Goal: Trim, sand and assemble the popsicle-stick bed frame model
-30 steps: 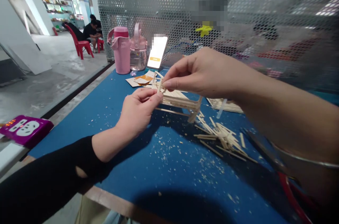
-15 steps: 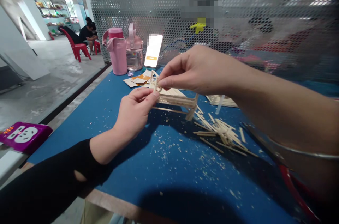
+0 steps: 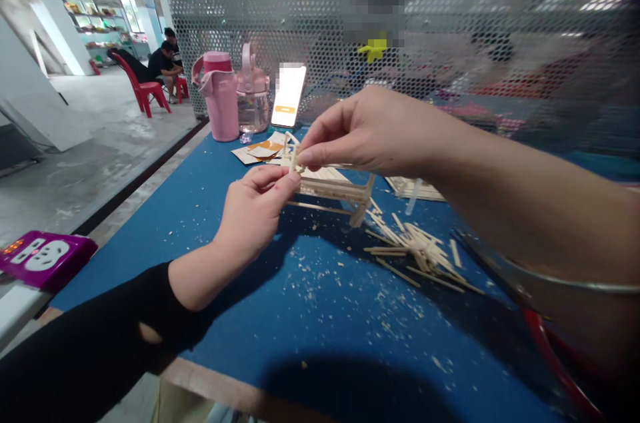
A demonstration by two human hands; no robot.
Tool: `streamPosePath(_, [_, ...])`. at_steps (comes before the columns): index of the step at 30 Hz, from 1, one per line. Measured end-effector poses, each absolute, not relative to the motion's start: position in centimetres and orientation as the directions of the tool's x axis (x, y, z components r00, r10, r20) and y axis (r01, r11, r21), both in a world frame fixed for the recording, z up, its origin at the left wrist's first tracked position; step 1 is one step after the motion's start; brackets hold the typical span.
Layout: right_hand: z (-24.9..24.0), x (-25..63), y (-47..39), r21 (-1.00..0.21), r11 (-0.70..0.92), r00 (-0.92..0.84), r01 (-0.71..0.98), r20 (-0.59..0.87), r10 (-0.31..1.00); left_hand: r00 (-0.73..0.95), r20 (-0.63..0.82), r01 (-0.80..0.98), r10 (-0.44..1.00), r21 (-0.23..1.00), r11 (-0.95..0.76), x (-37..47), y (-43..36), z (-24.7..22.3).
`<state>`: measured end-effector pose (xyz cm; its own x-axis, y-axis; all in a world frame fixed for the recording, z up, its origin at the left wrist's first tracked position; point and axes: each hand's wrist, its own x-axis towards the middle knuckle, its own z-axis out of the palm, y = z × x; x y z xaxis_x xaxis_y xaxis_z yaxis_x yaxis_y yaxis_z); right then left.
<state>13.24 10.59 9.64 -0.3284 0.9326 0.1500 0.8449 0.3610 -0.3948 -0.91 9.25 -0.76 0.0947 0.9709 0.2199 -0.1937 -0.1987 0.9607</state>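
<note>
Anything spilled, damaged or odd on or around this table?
Yes. The black left sleeve has a hole showing skin, so it looks torn. Pale crumbs litter the blue tabletop before the stick frame, like spilled debris. Loose sticks lie in a jumbled heap.

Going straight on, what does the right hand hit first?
The right hand would likely meet the upright stick at the left end of the stick frame, right by its fingertips; depth there is unclear.
</note>
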Motion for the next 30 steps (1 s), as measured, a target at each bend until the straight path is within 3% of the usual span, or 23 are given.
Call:
streamPosePath(20, [9.42,13.06,10.59,-0.473,0.376,-0.324,0.797,0.191,0.927,0.111,0.243,-0.297,0.964,0.933,-0.201,-0.88,9.45,-1.37])
streamPosePath(30, [9.39,13.11,10.89,-0.583,0.336,-0.340,0.740,0.107,0.934,0.104,0.207,-0.281,0.973,0.944,-0.171,-0.78,9.17,-0.87])
